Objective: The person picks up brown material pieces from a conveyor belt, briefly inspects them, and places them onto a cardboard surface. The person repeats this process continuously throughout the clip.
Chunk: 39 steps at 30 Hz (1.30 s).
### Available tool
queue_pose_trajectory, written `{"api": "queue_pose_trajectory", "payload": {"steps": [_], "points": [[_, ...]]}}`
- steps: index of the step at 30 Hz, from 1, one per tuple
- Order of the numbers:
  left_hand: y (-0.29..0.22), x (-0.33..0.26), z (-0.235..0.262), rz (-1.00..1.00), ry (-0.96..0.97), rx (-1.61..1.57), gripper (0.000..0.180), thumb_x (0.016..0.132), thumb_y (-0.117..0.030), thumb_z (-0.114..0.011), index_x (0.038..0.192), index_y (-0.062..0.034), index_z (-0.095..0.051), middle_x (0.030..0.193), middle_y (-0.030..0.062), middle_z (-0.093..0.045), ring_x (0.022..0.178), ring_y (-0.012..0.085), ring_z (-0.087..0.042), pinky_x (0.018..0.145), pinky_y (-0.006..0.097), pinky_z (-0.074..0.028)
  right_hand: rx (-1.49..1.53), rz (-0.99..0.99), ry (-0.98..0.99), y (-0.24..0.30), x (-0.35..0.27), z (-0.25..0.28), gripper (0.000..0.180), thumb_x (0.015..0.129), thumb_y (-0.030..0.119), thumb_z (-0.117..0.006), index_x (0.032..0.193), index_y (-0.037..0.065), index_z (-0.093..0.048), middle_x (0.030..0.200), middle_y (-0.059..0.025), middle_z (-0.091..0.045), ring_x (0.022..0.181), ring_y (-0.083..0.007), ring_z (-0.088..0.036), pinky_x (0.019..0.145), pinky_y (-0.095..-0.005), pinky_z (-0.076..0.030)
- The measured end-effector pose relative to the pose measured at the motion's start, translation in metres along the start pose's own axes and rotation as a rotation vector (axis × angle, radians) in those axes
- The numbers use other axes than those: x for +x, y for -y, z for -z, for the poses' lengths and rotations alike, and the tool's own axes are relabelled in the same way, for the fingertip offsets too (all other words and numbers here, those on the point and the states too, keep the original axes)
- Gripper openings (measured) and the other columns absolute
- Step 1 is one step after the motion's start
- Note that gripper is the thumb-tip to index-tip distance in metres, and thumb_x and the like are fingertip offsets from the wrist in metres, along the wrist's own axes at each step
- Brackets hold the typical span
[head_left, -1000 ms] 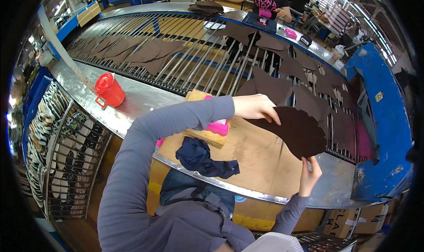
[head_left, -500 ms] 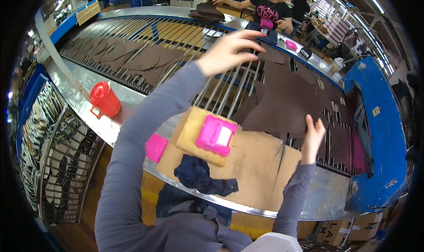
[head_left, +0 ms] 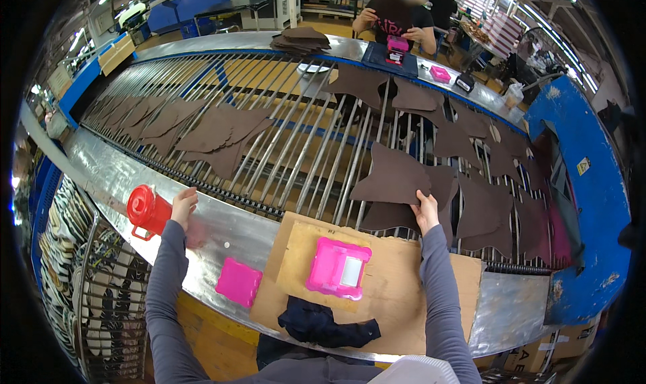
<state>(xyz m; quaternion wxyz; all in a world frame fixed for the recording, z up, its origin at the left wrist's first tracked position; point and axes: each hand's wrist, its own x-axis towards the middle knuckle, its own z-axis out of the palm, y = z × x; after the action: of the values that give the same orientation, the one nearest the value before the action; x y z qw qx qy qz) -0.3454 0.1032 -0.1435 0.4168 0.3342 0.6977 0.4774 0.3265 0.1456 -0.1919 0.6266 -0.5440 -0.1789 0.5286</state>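
Note:
My right hand [head_left: 425, 212] grips the near edge of a dark brown sheet piece [head_left: 393, 175], cut to a curved shape like leather. That piece lies partly over other brown pieces on the metal rollers. My left hand [head_left: 184, 207] is over the metal table edge, just right of a red lidded jug [head_left: 149, 210]. Its fingers are loosely bent and a little apart, with nothing seen in them. Between my arms, a pink plastic stamp-like block [head_left: 330, 266] with a white label sits on a yellowish pad [head_left: 299, 256]. Nearby lie a flat pink piece [head_left: 239, 282] and a crumpled dark blue cloth [head_left: 326, 323].
A cardboard sheet [head_left: 397, 303] lies under the pad. Overlapping brown pieces [head_left: 219, 131] rest on the roller conveyor [head_left: 303, 155] at left, more at right. A blue machine housing [head_left: 589, 202] stands at right. Across the conveyor a co-worker [head_left: 397, 27] holds a brown piece.
My left hand has swung from above the rollers down and left to beside the red jug. My right hand has moved left, with a brown piece still in its grip.

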Motion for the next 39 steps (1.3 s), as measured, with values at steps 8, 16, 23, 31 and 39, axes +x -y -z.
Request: {"api": "queue_pose_trajectory", "payload": {"steps": [8, 16, 23, 31, 39], "points": [[0.015, 0.068, -0.031, 0.04, 0.046, -0.318, 0.044, 0.09, -0.01, -0.061, 0.132, -0.0066, -0.048, 0.117, 0.0083, -0.054, 0.105, 0.0198, -0.057, 0.088, 0.027, -0.048, -0.204, 0.005, -0.036, 0.003, 0.011, 0.01, 0.022, 0.093, 0.018, -0.06, 0.114, 0.012, -0.059, 0.104, -0.0013, -0.065, 0.091, -0.0131, -0.063, 0.065, -0.0269, -0.052], [0.005, 0.132, -0.057, 0.306, 0.124, -0.7, 0.048, 0.087, -0.025, -0.07, 0.13, -0.0199, -0.048, 0.13, 0.013, -0.039, 0.102, 0.0222, -0.059, 0.079, 0.029, -0.052, -0.358, 0.016, 0.012, 0.017, 0.002, 0.012, 0.022, 0.093, 0.018, -0.061, 0.113, 0.01, -0.06, 0.104, -0.0022, -0.066, 0.092, -0.0133, -0.063, 0.07, -0.0275, -0.053], [-0.004, 0.153, -0.1, 0.328, 0.036, -0.682, 0.057, 0.084, -0.035, -0.071, 0.133, -0.014, -0.05, 0.149, 0.0144, -0.017, 0.085, 0.017, -0.053, 0.074, 0.027, -0.046, -0.589, 0.163, -0.113, 0.052, -0.035, 0.032, 0.062, 0.088, 0.023, -0.067, 0.138, -0.002, -0.041, 0.107, -0.0099, -0.061, 0.087, -0.0149, -0.06, 0.066, -0.0267, -0.052], [0.023, 0.195, -0.075, 0.078, -0.073, -0.38, 0.024, 0.085, -0.016, -0.07, 0.107, -0.01, -0.063, 0.091, 0.004, -0.065, 0.07, 0.0126, -0.056, 0.055, 0.021, -0.043, -0.724, 0.472, -0.216, 0.125, -0.143, 0.072, 0.033, 0.091, 0.016, -0.062, 0.121, 0.002, -0.061, 0.112, -0.0048, -0.065, 0.094, -0.0111, -0.061, 0.075, -0.0247, -0.048], [-0.059, 0.126, -0.076, 0.604, 0.414, -1.344, 0.038, 0.09, 0.005, -0.05, 0.126, 0.0125, -0.041, 0.13, 0.0256, -0.047, 0.115, 0.0338, -0.056, 0.094, 0.034, -0.055, -0.677, 0.476, -0.206, 0.118, -0.199, 0.079, 0.029, 0.092, 0.012, -0.061, 0.118, 0.0, -0.062, 0.103, -0.0039, -0.065, 0.086, -0.0077, -0.057, 0.077, -0.0226, -0.046]]}}
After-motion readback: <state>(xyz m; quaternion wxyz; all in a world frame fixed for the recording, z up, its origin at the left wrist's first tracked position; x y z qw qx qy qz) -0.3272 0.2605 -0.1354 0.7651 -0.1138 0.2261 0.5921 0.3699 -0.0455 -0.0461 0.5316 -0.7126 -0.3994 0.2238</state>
